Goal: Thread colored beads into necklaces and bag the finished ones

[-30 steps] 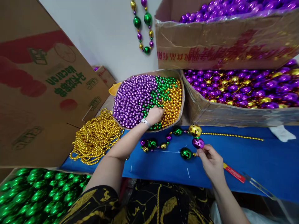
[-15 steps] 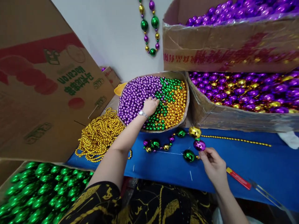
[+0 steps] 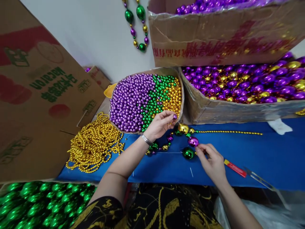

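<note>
My left hand [image 3: 160, 123] is lifted over the front rim of a round tray [image 3: 182, 95] of small purple, green and gold beads, pinching a small purple bead [image 3: 175, 116] between its fingertips. My right hand [image 3: 212, 160] rests on the blue table cover [image 3: 262, 156], fingers pinched at the end of a part-strung necklace [image 3: 166, 143], right beside its large green bead [image 3: 188, 153] and large purple bead [image 3: 193, 141]. A large gold bead [image 3: 183, 128] lies just behind them on the same strand.
A heap of gold bead strings [image 3: 94, 144] lies left of the tray. Cardboard boxes of large purple and gold beads [image 3: 243, 86] stand at the back right, a box of large green beads [image 3: 38, 200] at the front left. Red-handled scissors [image 3: 243, 171] lie right of my right hand. A finished necklace [image 3: 136, 25] hangs on the wall.
My left hand has come out of the bead tray towards me, now turned up with a small purple bead pinched in its fingers. My right hand has stayed at the strand's end.
</note>
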`<state>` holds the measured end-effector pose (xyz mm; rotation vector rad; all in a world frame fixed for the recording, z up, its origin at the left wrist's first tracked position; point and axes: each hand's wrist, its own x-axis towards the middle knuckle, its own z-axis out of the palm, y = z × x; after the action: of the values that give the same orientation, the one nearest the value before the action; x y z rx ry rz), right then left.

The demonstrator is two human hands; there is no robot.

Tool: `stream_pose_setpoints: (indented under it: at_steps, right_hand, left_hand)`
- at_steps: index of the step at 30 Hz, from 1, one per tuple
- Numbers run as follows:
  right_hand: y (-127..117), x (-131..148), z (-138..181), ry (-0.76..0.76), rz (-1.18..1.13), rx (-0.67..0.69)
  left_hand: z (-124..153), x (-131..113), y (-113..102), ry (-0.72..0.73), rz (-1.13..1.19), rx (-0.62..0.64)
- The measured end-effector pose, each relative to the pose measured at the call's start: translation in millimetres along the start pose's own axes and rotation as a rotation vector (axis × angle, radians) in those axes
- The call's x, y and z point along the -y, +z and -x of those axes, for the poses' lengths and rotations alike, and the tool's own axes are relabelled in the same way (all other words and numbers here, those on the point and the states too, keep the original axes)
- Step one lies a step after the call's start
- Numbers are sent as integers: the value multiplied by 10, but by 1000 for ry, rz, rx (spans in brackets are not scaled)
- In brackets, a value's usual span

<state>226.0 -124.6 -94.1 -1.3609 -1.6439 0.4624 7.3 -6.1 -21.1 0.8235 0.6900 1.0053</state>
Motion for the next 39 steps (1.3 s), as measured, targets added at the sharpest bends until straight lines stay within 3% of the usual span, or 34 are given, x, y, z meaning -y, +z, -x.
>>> stream_pose_setpoints:
  at_steps: [10, 20, 23, 25, 28, 30, 32, 34, 36, 39]
  right_hand:
    - [-41, -18, 13, -6, 32, -11]
    - [-98, -38, 23, 13, 47, -18]
    - [-70, -117, 63, 143, -47, -15]
    - [-18, -234, 113, 302, -241, -13]
    - [48, -484, 216, 521, -521, -15]
    - [30, -639, 282, 592, -533, 32]
    - [-56, -720, 315, 562, -371, 97]
    - [-190, -691, 294, 424, -98, 96]
    - [-322, -562, 219, 250, 116, 51]
    - [-422, -308, 55, 29, 203, 31]
  left_hand:
    - [21, 75, 57, -44, 34, 23]
    - [26, 116, 73, 32, -84, 54]
    - [24, 133, 102, 106, -245, 84]
    - [6, 196, 142, 148, -374, 105]
    - [-37, 405, 229, 193, -539, 159]
    - [-55, 580, 301, 270, -635, 216]
    - [-55, 720, 384, 387, -734, 272]
    - [-40, 779, 482, 507, -828, 315]
    - [-21, 751, 595, 602, -877, 349]
    - [-12, 611, 775, 684, -852, 356]
